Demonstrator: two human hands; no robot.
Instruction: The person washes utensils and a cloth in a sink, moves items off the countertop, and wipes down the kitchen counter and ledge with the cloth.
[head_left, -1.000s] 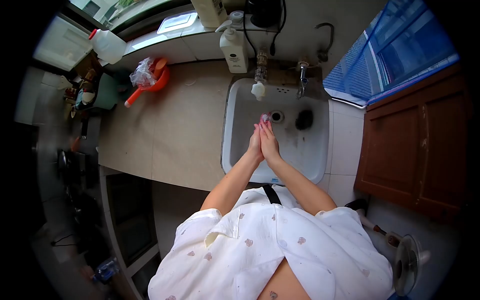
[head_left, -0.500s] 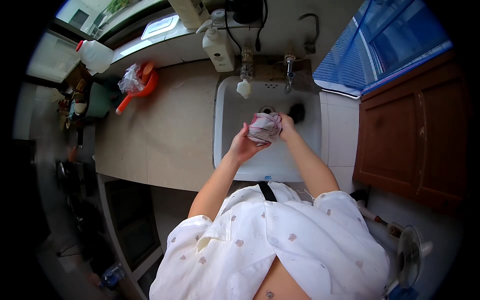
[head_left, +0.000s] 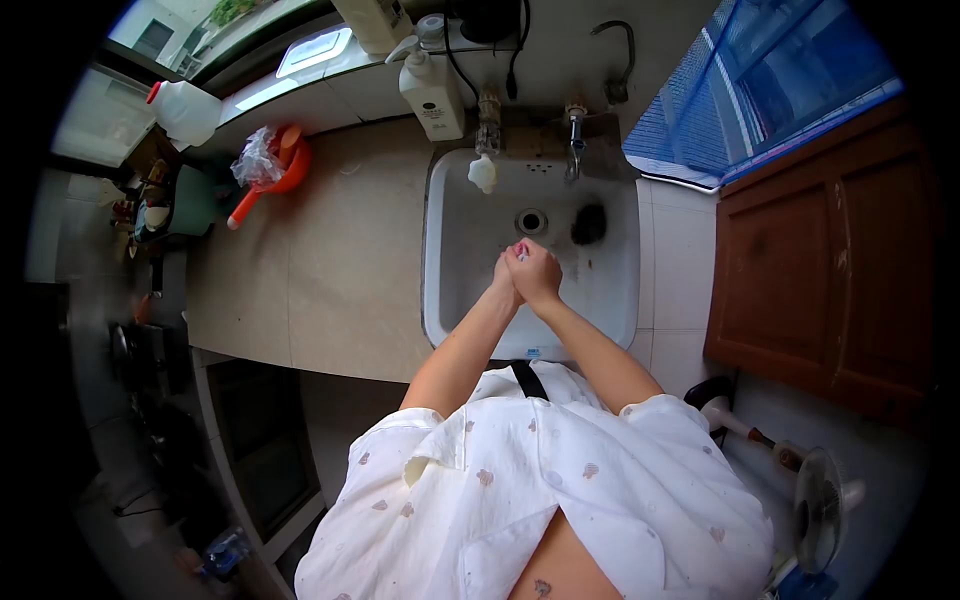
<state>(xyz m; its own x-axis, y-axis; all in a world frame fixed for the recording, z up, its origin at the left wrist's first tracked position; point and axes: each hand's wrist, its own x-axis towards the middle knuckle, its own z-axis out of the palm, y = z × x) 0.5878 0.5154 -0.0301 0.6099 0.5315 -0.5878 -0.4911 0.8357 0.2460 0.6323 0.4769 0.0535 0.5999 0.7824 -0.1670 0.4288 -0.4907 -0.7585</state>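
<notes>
Over the white sink (head_left: 432,290), my left hand (head_left: 507,277) and my right hand (head_left: 537,270) are pressed together. Both are closed around a pink-and-white cloth (head_left: 522,253), and only a small bit of it shows between the fingers. The drain (head_left: 530,221) lies just beyond my knuckles. To the right of it, a dark, fuzzy clump (head_left: 589,224) sits on the sink floor. Two taps, one with a whitish end (head_left: 483,174) and one of metal (head_left: 574,145), stand at the sink's back edge.
A white pump bottle (head_left: 432,95) stands behind the sink's left corner. On the tiled counter (head_left: 340,250) lies an orange-red dipper (head_left: 285,178) with a clear plastic bag. A blue mesh screen (head_left: 690,120) and a brown wooden cabinet (head_left: 780,270) are at right, a fan (head_left: 820,510) below.
My hands have come together and drawn slightly toward me. The cloth, spread between them before, is now bunched up and mostly hidden. The drain is uncovered.
</notes>
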